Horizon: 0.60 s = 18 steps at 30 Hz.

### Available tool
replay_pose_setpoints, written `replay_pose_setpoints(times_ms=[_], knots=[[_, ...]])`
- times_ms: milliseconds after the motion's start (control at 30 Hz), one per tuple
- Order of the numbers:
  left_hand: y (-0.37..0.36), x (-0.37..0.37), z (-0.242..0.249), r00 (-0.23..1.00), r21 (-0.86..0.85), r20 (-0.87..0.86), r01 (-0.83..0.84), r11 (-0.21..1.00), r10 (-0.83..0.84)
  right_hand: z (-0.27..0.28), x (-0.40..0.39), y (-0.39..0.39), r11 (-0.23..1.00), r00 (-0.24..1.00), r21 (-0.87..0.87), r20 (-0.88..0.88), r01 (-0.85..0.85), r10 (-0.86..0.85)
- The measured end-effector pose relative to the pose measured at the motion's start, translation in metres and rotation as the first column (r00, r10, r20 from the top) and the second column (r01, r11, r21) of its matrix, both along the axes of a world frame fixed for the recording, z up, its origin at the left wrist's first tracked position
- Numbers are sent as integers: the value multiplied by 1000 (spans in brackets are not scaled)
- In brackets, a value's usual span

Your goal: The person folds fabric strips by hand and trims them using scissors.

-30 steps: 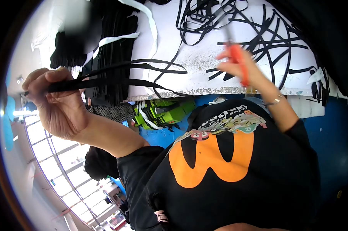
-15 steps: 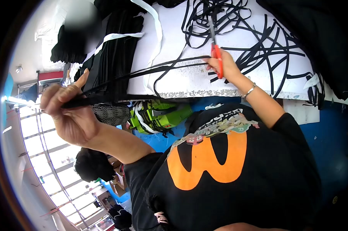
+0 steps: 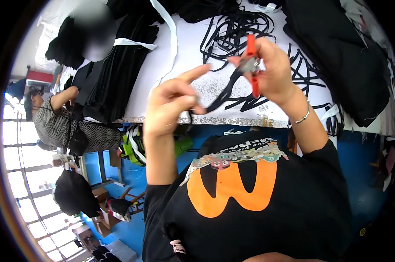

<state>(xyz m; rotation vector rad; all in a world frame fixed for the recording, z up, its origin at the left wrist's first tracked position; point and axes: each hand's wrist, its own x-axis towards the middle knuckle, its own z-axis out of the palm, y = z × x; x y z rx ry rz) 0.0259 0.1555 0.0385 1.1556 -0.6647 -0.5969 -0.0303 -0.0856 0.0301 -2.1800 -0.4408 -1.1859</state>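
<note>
My left hand is closed on one end of the black strips, its index finger stretched toward the right. The strips run in a short folded bundle up to my right hand. Red-handled scissors are held in my right hand, turned so that the handles stand up and down and the blades are blurred. The other end of the strips meets the thumb side of that hand, beside the scissors. Exactly how these fingers hold the strips is hard to make out.
A tangle of black strips and more loose strips lie on the white table. Stacked black fabric stands left, black cloth right. A green bag is below the edge. Another person is at far left.
My left hand has come in from the far left toward my right hand, and the stretched strips are now a short bundle. My right hand has risen slightly and turned the scissors.
</note>
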Motion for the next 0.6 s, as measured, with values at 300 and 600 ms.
replay_pose_setpoints(times_ms=[300,600], knots=[[-41,-13,-18,975,97,-191,133,986,-113,17,-11,16,966,895,233,-399,-110,199],[-49,-14,-26,886,-27,-362,302,953,-291,11,-7,7,995,972,-82,-220,59,-76]])
